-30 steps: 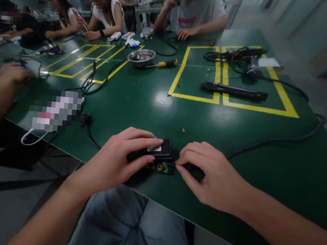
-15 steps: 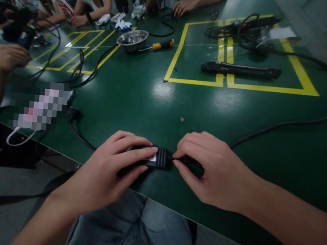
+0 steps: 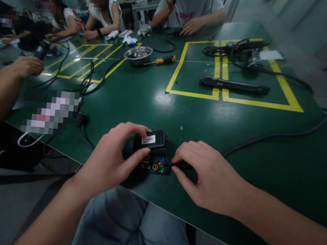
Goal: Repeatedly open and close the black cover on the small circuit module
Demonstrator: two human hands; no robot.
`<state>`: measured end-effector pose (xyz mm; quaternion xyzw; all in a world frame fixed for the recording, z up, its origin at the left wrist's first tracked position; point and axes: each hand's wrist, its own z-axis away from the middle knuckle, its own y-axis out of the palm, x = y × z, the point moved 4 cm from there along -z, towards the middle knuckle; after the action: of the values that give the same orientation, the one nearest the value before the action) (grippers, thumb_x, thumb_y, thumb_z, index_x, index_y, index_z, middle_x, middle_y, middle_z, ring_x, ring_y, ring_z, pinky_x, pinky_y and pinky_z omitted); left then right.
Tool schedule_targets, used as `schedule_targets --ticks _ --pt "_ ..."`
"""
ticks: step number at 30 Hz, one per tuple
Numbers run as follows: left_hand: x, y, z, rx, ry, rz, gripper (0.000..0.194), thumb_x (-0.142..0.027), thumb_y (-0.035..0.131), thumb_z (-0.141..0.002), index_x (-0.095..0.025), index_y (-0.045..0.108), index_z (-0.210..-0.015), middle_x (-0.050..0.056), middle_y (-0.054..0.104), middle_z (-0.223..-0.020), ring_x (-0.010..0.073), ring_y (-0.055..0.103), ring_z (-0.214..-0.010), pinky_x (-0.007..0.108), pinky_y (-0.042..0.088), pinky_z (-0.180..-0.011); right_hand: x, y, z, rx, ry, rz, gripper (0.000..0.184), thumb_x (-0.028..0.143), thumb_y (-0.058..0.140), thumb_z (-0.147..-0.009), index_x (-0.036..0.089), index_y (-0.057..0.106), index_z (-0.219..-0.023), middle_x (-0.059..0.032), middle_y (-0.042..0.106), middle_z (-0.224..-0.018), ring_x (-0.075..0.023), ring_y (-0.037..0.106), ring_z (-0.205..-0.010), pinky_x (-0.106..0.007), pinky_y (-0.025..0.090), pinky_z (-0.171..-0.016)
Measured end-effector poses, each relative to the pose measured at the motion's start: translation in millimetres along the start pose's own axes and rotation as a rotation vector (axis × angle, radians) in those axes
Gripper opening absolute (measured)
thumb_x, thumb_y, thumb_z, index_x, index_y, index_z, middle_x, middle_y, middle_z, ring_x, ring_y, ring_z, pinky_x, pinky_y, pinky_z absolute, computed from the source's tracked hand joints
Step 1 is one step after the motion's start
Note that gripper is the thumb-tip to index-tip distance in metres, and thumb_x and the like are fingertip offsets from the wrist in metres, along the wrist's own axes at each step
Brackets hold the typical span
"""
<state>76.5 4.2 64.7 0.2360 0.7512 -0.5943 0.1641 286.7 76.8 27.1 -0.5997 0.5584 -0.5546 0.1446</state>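
My left hand [image 3: 124,149] grips a black plastic housing cover [image 3: 158,139] with a white label, tilted up off its lower half. Beneath it a circuit board [image 3: 157,167] shows, with a copper coil and blue, yellow and green parts or wires; its left end is hidden by my thumb and the cover. Pinched between the thumb and fingers of my right hand [image 3: 199,171] is the black power cable [image 3: 182,165], right where it enters the housing. From there the cable runs off to the right across the green table.
A plug [image 3: 82,120] on a cord lies left of my left hand. Farther off are a metal bowl [image 3: 138,55], a yellow-black screwdriver [image 3: 165,60], a long black bar-shaped object [image 3: 234,86] and coiled cables [image 3: 235,50] among yellow tape lines. A co-worker's hand [image 3: 27,67] is at the left; other people sit opposite.
My left hand has lifted the cover off the lower half and tilted it away from me, baring the circuit board. My right hand keeps its pinch on the cable. The view has tilted up slightly.
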Motion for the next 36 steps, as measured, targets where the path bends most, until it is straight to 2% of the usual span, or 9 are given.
schedule_targets --ticks 1,3,5,8,10,15,22,28,36 --pt "2.5 2.3 -6.7 -0.028 -0.016 -0.013 0.011 -0.025 0.071 -0.1 -0.023 0.07 -0.111 0.007 0.079 -0.125 0.0276 0.073 -0.114 0.044 0.057 -0.101 0.4 0.5 0.1 -0.008 -0.002 0.004 0.01 0.012 0.063 -0.095 0.021 0.062 -0.092 -0.0044 0.069 -0.088 -0.0219 0.061 -0.079 -0.037 0.041 -0.072" --pt "6.7 12.1 -17.9 0.03 -0.016 -0.028 0.005 -0.021 0.074 -0.097 -0.023 0.07 -0.1 0.006 0.081 -0.121 0.0277 0.074 -0.111 0.044 0.058 -0.099 1.0 2.5 0.6 -0.018 -0.004 0.012 0.008 0.013 0.064 -0.095 0.021 0.063 -0.094 -0.0047 0.07 -0.09 -0.0225 0.062 -0.08 -0.038 0.043 -0.074" --pt "9.0 19.3 -21.7 0.084 0.009 -0.032 0.008 -0.018 0.075 -0.096 -0.023 0.073 -0.102 0.006 0.081 -0.119 0.0276 0.074 -0.111 0.044 0.059 -0.1 1.1 5.3 1.1 -0.027 0.001 0.025 0.012 0.017 0.069 -0.095 0.02 0.067 -0.107 -0.0055 0.072 -0.094 -0.0242 0.065 -0.084 -0.039 0.046 -0.075" --pt "8.7 18.0 -8.9 0.049 0.065 -0.056 0.015 -0.019 0.071 -0.101 -0.024 0.079 -0.112 0.01 0.075 -0.138 0.0303 0.068 -0.128 0.05 0.056 -0.111 0.2 10.5 1.4 -0.022 0.004 0.063 0.033 0.02 0.078 -0.093 0.021 0.069 -0.124 -0.0056 0.076 -0.1 -0.0256 0.069 -0.088 -0.04 0.05 -0.078" --pt "10.1 12.0 8.1 -0.03 0.044 -0.048 0.018 -0.022 0.067 -0.104 -0.024 0.079 -0.116 0.012 0.073 -0.134 0.0289 0.069 -0.123 0.049 0.058 -0.108 -1.0 12.8 1.2 -0.028 0.01 0.088 0.035 0.022 0.083 -0.091 0.022 0.072 -0.124 -0.0051 0.077 -0.101 -0.0259 0.07 -0.088 -0.041 0.051 -0.077" --pt "17.6 11.6 39.2 0.062 0.011 0.021 0.031 -0.027 0.074 -0.1 -0.025 0.075 -0.131 0.01 0.074 -0.125 0.0261 0.071 -0.113 0.041 0.062 -0.101 -2.2 14.8 0.6 -0.038 0.039 0.106 0.034 0.025 0.086 -0.089 0.023 0.076 -0.122 -0.0055 0.078 -0.103 -0.0257 0.071 -0.088 -0.042 0.054 -0.077" --pt "22.7 14.4 38.0 0.094 0.034 -0.034 0.037 -0.028 0.078 -0.099 -0.025 0.075 -0.135 0.01 0.074 -0.125 0.0274 0.071 -0.113 0.043 0.062 -0.101 -1.0 15.8 2.5 0.004 0.065 0.115 0.037 0.023 0.084 -0.089 0.021 0.075 -0.125 -0.0078 0.076 -0.106 -0.0286 0.072 -0.091 -0.045 0.056 -0.08" --pt "27.9 14.9 38.2 0.13 0.019 -0.058 0.038 -0.028 0.08 -0.1 -0.026 0.075 -0.138 0.008 0.074 -0.117 0.025 0.072 -0.108 0.037 0.062 -0.095 -1.2 15.6 3.1 0.028 0.055 0.101 0.03 0.021 0.073 -0.095 0.019 0.073 -0.125 -0.01 0.075 -0.106 -0.03 0.07 -0.093 -0.049 0.056 -0.082" --pt "33.3 15.1 31.9 0.198 0.004 -0.017 0.04 -0.03 0.081 -0.1 -0.027 0.075 -0.139 0.005 0.075 -0.111 0.0222 0.073 -0.104 0.03 0.059 -0.089 -4.1 17.1 1.7 0.064 0.11 0.019 0.03 0.019 0.074 -0.094 0.02 0.072 -0.124 -0.0083 0.074 -0.102 -0.0275 0.07 -0.093 -0.043 0.055 -0.081"
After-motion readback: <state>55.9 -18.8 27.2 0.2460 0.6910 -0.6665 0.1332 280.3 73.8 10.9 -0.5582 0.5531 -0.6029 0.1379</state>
